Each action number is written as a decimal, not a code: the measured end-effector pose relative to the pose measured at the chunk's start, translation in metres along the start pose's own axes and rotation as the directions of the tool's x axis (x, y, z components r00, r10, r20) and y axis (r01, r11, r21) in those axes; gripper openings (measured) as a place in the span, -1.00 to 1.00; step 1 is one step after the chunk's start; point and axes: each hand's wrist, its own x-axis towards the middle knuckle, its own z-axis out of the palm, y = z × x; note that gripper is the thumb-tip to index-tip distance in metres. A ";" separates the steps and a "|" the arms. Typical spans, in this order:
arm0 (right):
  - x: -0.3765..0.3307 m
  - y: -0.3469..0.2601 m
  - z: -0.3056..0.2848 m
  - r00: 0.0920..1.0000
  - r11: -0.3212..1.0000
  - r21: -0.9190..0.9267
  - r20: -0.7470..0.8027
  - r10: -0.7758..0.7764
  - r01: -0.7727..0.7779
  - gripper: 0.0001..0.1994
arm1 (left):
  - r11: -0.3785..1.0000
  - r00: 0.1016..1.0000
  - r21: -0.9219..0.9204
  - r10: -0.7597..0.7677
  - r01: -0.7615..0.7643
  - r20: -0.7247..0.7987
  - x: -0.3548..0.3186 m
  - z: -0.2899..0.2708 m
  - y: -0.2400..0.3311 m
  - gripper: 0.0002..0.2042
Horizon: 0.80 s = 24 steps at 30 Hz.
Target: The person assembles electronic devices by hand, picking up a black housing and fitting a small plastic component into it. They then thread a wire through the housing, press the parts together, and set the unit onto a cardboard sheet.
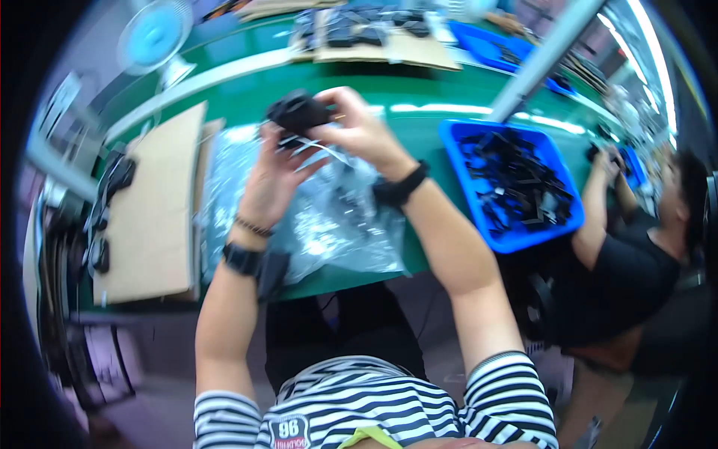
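Both hands (314,157) grip black part (298,112), prob. cabled; blue bin (516,239) near R

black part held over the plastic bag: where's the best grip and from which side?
Probably the rounded body of the black part, pinched across its width from the sides. The left hand supports it from below, the right hand holds it from the right, above the clear plastic bag. Thin pale wires hang under it, so avoid gripping there. The blur hides finer detail.
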 end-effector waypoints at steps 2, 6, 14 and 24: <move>-0.005 -0.003 -0.005 0.999 0.997 -0.060 -0.004 0.042 -0.042 -0.56 | 0.999 1.000 -0.037 -0.009 0.009 0.017 0.004 0.008 -0.004 -0.44; -0.003 0.004 -0.001 0.999 0.995 -0.098 0.039 0.033 -0.030 -0.59 | 0.998 0.998 -0.037 0.055 -0.055 -0.003 0.004 0.005 -0.002 -0.48; -0.008 -0.037 -0.029 0.988 0.818 -0.562 0.148 -0.041 0.118 -0.70 | 0.995 0.991 0.016 0.102 -0.101 -0.088 0.003 -0.009 0.006 -0.54; -0.021 -0.019 -0.050 0.838 0.622 -0.733 0.134 0.528 -0.275 -0.73 | 0.994 0.983 -0.090 0.046 -0.063 -0.179 0.005 -0.012 -0.003 -0.63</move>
